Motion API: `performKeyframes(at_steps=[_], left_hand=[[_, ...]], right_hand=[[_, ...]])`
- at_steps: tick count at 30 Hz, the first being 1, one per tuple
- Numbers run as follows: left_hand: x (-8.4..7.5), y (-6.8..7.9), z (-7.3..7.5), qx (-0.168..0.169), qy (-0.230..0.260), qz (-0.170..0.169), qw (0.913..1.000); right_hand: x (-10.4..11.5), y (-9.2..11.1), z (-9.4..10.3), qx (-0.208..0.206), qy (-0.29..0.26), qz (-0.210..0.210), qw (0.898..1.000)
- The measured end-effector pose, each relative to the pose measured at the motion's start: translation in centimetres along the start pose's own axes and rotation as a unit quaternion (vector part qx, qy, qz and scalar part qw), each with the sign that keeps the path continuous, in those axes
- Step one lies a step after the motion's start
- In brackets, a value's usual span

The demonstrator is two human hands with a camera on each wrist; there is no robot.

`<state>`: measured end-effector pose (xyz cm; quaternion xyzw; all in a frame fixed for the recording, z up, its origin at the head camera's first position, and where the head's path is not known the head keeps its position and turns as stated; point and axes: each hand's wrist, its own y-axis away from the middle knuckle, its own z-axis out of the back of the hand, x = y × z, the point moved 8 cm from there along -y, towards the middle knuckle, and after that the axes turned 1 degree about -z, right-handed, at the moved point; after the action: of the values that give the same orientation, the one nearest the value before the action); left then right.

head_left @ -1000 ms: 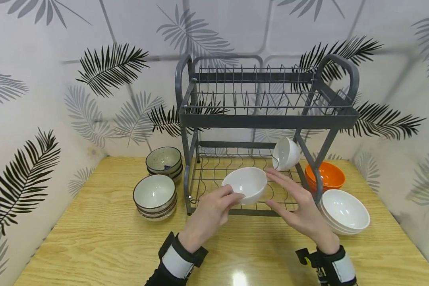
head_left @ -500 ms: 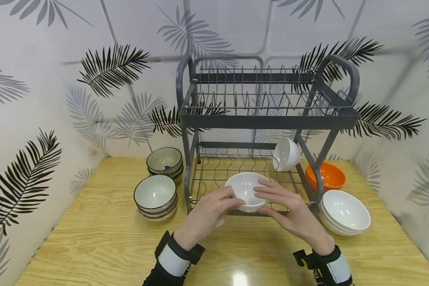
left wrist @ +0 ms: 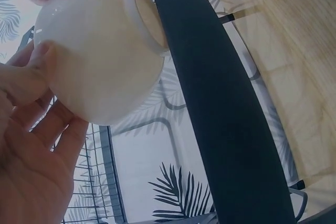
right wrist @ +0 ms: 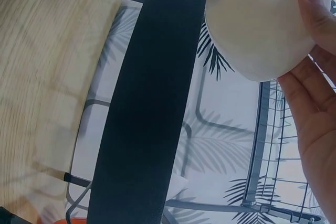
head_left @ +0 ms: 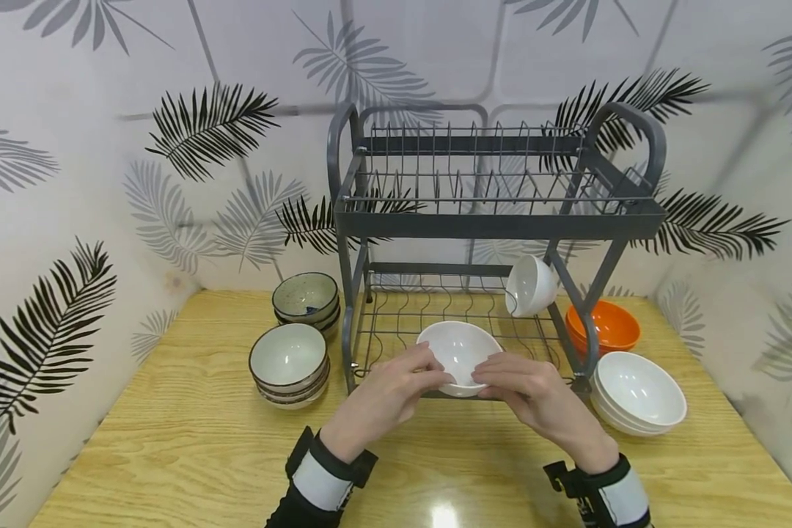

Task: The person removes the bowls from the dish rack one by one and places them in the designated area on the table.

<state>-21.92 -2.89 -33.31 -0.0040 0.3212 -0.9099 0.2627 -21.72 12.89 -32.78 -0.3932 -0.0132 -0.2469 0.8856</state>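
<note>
A white bowl is held between both hands at the front of the dark grey dish rack's lower tier, its inside turned up toward the head camera. My left hand pinches the rim on the left, thumb outside and fingers over the edge. On the right side, my right hand pinches the same rim. Both wrist views show the bowl's rounded underside with a thumb pressed on it; its foot ring shows in the left wrist view. Another white bowl stands tilted on its side at the lower tier's right.
Two stacks of bowls stand left of the rack: pale dark-rimmed bowls in front and speckled green bowls behind. To its right are orange bowls and stacked white bowls. The rack's wire upper tier overhangs the lower one.
My right hand has come in from beside the bowl and now grips its right rim. The bowl has shifted slightly down and right in the head view. My left hand has kept its pinch.
</note>
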Motion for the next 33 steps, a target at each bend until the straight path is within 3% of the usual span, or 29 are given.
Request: performKeyframes(at_steps=[12,24,33], left_hand=[[0.3,0.1,-0.5,0.003,0.003,0.009,1.0000],[1.6,0.7,-1.3,0.076,0.017,0.094,0.9925],[2.1,0.9,-1.7,0.094,0.032,0.120,0.9878]], right_hand=[[-0.1,-0.1,0.1,0.006,0.042,0.002,0.999],[-1.0,0.2,1.0,0.003,0.072,-0.005,0.997],[-1.4,0.7,2.0,0.002,0.072,-0.021,0.997]])
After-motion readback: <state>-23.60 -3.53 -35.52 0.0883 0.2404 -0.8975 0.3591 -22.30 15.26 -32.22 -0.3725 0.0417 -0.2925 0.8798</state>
